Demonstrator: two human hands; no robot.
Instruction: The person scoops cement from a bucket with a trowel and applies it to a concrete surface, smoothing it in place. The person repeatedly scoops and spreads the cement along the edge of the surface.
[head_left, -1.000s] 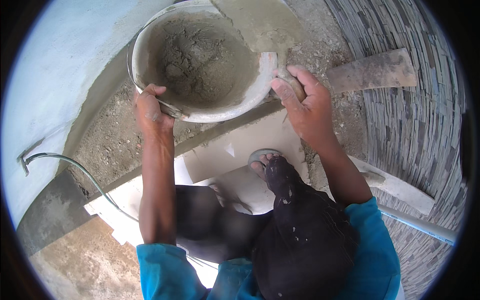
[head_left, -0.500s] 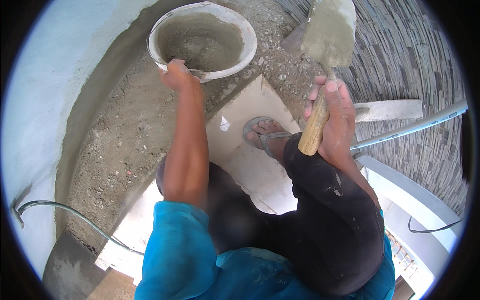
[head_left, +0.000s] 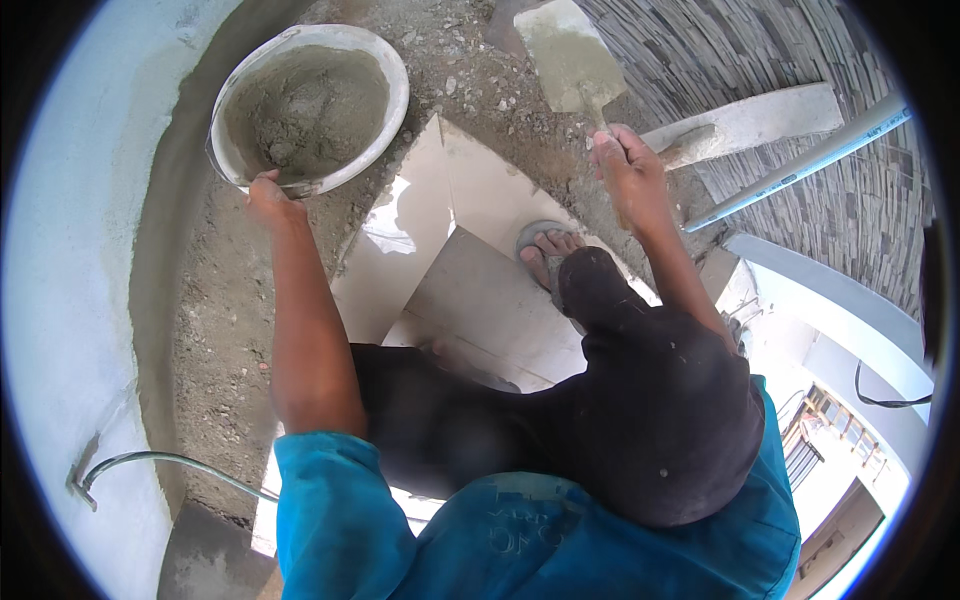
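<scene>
My left hand (head_left: 275,200) grips the near rim of a white bucket (head_left: 395,75), at the wire handle. Grey wet mortar (head_left: 310,110) lies inside, lumpy on top. My right hand (head_left: 635,180) is closed round the handle of a trowel (head_left: 570,65). Its mortar-smeared blade points away from me, over the rough ground to the right of the bucket. My fingers hide most of the trowel's wooden handle.
Pale floor tiles (head_left: 400,280) lie under my sandalled foot (head_left: 550,245). Gritty soil (head_left: 225,330) borders the curved plastered wall (head_left: 70,250) on the left. At right, a long mortar-stained tool (head_left: 760,120) and a blue pipe (head_left: 800,165) lie near the striped stone cladding (head_left: 720,60). A hose (head_left: 180,460) leaves the wall.
The bucket has shifted left with my left hand, toward the plastered wall. My right hand has carried the trowel leftward and turned it, its back now up. The view has turned slightly.
</scene>
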